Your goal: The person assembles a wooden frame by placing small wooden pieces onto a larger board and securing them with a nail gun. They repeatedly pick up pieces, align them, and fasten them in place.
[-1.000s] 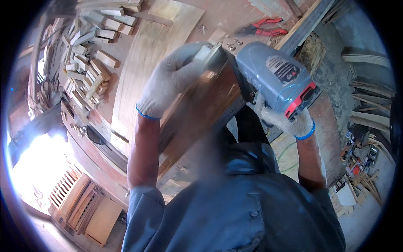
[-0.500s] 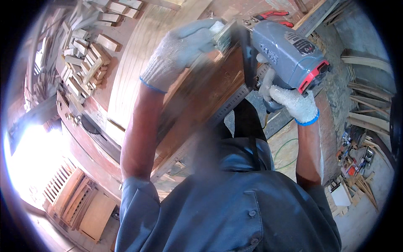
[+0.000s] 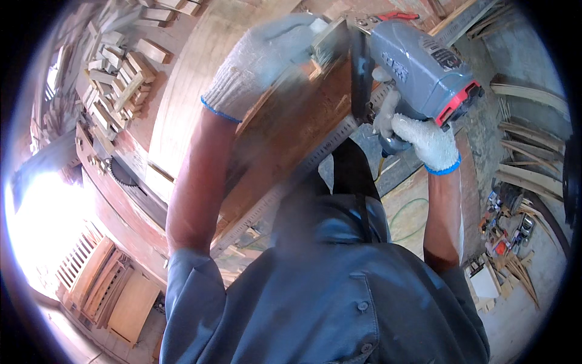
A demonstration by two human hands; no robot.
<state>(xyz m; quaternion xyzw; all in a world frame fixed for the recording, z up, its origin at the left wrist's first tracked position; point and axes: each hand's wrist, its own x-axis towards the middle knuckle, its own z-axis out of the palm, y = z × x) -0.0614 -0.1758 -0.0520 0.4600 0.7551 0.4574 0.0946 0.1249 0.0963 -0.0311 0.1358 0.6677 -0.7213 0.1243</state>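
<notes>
Head view: gripping a pale wood block (image 3: 330, 41) in the left hand (image 3: 270, 57), holding a gray nail gun (image 3: 415, 67) with the right hand (image 3: 427, 141). Probably lining up to nail, needing steady pressure next.

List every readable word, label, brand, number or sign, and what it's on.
No text I can quote.
Grey handheld tool, side lettering: blurred.
Same tool, label: print too small to read.
Ruler-like strip along the wood: scale markings, too small and blurred to read.
</notes>
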